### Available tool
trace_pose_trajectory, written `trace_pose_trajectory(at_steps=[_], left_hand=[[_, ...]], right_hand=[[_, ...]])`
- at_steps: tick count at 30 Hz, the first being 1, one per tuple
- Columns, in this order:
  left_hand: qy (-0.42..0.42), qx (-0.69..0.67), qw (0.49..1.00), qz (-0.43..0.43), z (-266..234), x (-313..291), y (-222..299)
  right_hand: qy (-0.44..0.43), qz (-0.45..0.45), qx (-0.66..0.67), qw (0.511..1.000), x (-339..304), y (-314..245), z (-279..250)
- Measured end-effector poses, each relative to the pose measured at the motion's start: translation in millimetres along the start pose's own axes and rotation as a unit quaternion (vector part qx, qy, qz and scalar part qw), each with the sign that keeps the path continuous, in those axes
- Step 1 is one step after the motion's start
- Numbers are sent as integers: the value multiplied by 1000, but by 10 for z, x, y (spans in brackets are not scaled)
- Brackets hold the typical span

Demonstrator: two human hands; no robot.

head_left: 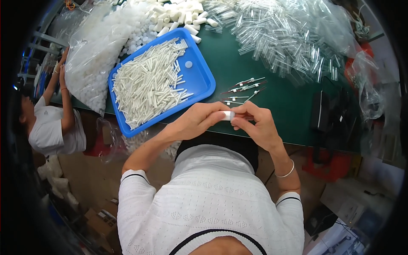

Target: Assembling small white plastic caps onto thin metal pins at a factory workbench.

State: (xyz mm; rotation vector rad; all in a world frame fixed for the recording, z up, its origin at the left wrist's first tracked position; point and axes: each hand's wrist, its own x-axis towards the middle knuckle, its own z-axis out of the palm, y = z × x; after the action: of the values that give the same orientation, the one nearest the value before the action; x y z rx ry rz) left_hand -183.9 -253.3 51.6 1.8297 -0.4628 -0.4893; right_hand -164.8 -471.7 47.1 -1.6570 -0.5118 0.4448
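Observation:
Close to the table's near edge, my left hand (203,119) grips a short white cylinder (227,115) between thumb and fingers. My right hand (255,121) pinches at the cylinder's right end, where a small translucent piece like a cap shows. Just beyond my hands lie several thin rods with red wire-like ends and small white tags (244,88). To the left, a blue tray (204,80) holds a heap of thin white sticks (148,80) and one round translucent cap (188,64).
Clear tubes (289,38) cover the far right of the green table (221,51). Thick white cylinders (178,15) lie at the far middle. A plastic bag of translucent caps (91,63) stands left of the tray. A black device (318,111) sits at right. Another person (57,123) works at far left.

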Motion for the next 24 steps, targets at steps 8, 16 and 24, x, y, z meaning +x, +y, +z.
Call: trace_pose_trajectory(at_steps=[8, 16, 24], left_hand=[[114, 116, 985, 54, 188, -50, -209], [104, 50, 993, -19, 181, -68, -25], [155, 245, 951, 110, 324, -100, -176]], right_hand=[[-23, 105, 142, 984, 48, 53, 19], [49, 22, 119, 991, -66, 201, 110], [34, -38, 130, 990, -52, 404, 137]])
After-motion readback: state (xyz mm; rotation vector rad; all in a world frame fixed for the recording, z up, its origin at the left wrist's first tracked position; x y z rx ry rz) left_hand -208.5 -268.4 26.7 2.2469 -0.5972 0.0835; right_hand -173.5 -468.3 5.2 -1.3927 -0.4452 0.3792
